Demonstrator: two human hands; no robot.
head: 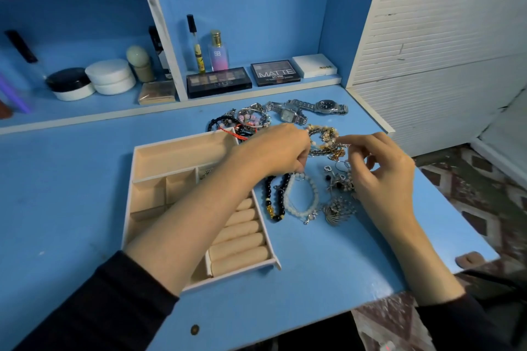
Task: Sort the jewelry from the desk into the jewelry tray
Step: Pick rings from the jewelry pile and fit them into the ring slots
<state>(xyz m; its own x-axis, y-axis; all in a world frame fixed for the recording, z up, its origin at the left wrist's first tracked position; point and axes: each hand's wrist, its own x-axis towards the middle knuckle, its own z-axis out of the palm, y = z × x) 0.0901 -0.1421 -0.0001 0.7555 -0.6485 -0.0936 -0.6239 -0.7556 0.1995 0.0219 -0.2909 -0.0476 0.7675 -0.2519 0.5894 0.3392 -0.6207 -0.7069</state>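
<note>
Sharing one desk (71,194): two hands (273,148) (382,171), two watches (288,115) (325,105), one tray (176,154).

The jewelry tray (182,142) is white-walled and cream-lined, with one long far compartment, small square cells nearer, and ring rolls (239,239) at its near right. A red cord (231,133) lies over the tray's far right corner. Just right of the tray lie a black bead bracelet (275,196), a white bead bracelet (307,200) and a silver brooch (339,209). Beyond the tray's far right corner lie pink-bead bracelets (251,118), a tangled cluster (325,135) and two watches (291,114).
</note>
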